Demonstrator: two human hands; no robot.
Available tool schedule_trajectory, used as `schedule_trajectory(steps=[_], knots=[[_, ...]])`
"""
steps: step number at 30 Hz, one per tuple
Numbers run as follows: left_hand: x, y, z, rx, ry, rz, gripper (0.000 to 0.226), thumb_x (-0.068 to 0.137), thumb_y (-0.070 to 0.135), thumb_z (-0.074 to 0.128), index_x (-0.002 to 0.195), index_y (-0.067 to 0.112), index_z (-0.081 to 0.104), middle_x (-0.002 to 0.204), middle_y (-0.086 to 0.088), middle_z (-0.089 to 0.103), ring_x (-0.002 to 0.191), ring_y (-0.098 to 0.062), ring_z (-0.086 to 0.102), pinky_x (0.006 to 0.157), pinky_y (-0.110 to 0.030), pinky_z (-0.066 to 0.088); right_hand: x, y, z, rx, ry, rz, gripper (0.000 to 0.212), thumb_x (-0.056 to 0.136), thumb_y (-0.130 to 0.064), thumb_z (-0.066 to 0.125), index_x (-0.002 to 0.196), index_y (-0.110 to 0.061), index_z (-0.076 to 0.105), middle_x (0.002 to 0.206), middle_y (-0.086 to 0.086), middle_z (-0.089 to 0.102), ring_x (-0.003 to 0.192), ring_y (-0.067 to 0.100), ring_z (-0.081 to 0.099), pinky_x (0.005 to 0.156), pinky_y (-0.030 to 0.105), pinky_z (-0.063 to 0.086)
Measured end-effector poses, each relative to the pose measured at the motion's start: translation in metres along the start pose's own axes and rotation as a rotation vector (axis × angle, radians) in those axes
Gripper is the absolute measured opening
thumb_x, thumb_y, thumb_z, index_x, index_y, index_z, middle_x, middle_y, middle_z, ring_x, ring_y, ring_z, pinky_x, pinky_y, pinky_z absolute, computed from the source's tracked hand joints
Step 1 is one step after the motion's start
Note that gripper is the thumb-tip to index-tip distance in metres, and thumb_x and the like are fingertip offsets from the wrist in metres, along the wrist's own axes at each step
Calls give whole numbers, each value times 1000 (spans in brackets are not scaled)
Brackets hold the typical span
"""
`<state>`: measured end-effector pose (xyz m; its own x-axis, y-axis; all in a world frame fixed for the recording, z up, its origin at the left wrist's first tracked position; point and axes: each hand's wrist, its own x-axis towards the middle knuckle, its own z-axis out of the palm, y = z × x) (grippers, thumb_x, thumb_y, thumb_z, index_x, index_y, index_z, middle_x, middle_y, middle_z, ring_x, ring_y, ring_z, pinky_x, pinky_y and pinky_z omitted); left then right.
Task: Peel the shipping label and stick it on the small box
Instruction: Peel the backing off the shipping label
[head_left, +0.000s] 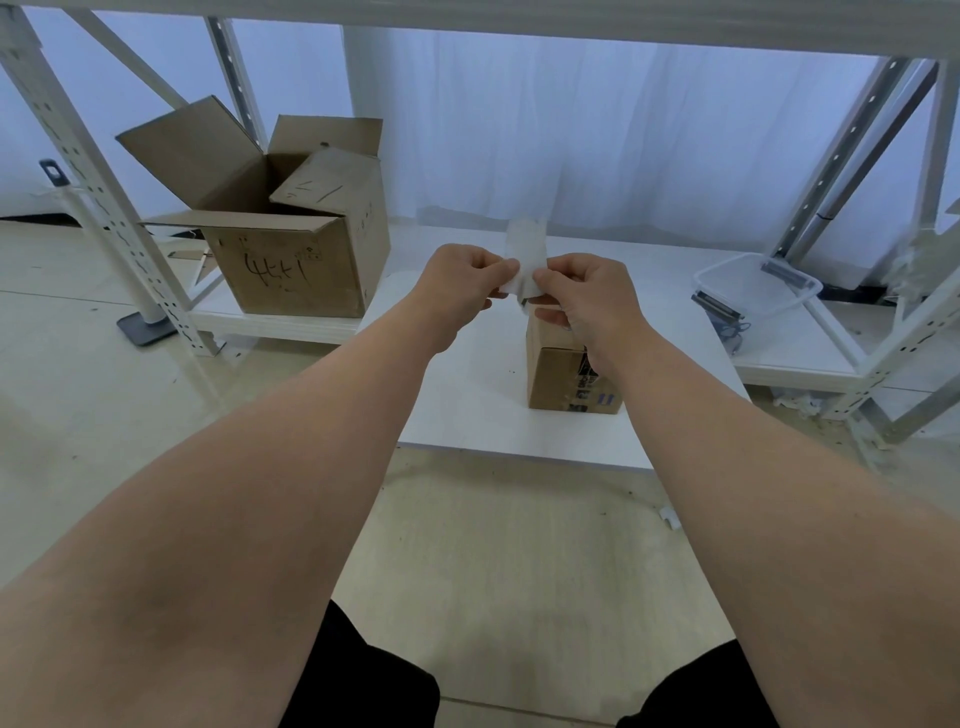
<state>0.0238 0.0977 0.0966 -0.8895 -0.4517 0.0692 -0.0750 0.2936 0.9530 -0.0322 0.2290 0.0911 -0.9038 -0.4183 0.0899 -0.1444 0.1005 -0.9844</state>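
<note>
A white shipping label is held upright in the air between both hands, its top edge free. My left hand pinches its lower left corner and my right hand pinches its lower right part. Whether the label has come off its backing I cannot tell. Directly below the hands stands the small brown cardboard box on a low white table, with dark printing on its near right side. My right wrist hides part of the box's top.
A large open cardboard box with handwriting stands on the low white shelf at the left. A clear plastic tub sits on the shelf at the right. Perforated rack uprights flank both sides. White curtains hang behind.
</note>
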Motion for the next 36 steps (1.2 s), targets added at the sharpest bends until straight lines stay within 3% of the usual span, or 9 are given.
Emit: schedule_trajectory(steps=[6, 10, 14, 20, 23, 27, 31, 36], knots=[[2, -3, 0, 12, 15, 1, 28, 98, 26, 48, 94, 2, 62, 83, -1, 65, 75, -10, 62, 75, -24, 51, 2, 1, 0, 5, 10, 11, 12, 92, -13, 59, 101, -7, 64, 112, 14, 67, 94, 22, 68, 84, 34, 58], [2, -4, 0, 2, -5, -16, 26, 97, 22, 49, 100, 0, 63, 96, -9, 66, 81, -13, 63, 79, -25, 52, 1, 1, 0, 4, 8, 21, 9, 92, -13, 59, 96, -8, 64, 109, 11, 67, 96, 23, 67, 81, 31, 58], [-1, -2, 0, -9, -62, -31, 17, 93, 13, 55, 101, 0, 63, 99, -10, 65, 86, -17, 62, 82, -25, 52, 1, 1, -1, 17, 1, 28, 9, 92, -12, 58, 95, -8, 64, 93, 4, 67, 83, 16, 66, 78, 28, 58], [-4, 2, 1, 4, -93, -34, 24, 87, 11, 64, 108, 1, 62, 104, -8, 66, 90, -17, 62, 83, -27, 52, 0, 0, -2, 5, -14, 20, 7, 93, -15, 57, 92, -12, 64, 96, 2, 67, 87, 16, 68, 79, 28, 58], [-4, 1, 0, 5, -62, -24, 14, 91, 15, 59, 96, 2, 62, 100, -8, 66, 88, -17, 62, 83, -27, 52, 0, 0, -2, 15, -24, 31, 9, 93, -15, 57, 90, -14, 64, 96, 6, 70, 87, 19, 70, 79, 29, 58], [-2, 0, -1, -18, -44, -40, 22, 96, 22, 50, 99, 4, 62, 103, -9, 67, 88, -16, 64, 84, -28, 52, 1, 0, 0, 46, -22, 40, 13, 93, -14, 57, 82, -18, 64, 89, 4, 70, 92, 24, 70, 82, 33, 58], [-3, -1, 0, 8, -65, -5, 26, 90, 24, 60, 103, 1, 63, 92, -4, 67, 81, -11, 63, 79, -25, 52, 1, 0, 1, 36, -21, 31, 12, 92, -15, 58, 82, -19, 64, 93, 5, 70, 91, 23, 70, 81, 31, 58], [-3, -2, 0, 36, -77, 28, 22, 88, 19, 63, 106, 5, 64, 96, -4, 67, 82, -12, 61, 78, -23, 51, 1, -1, 1, 28, -11, 23, 13, 92, -13, 57, 81, -16, 65, 101, 10, 70, 91, 23, 70, 78, 29, 59]])
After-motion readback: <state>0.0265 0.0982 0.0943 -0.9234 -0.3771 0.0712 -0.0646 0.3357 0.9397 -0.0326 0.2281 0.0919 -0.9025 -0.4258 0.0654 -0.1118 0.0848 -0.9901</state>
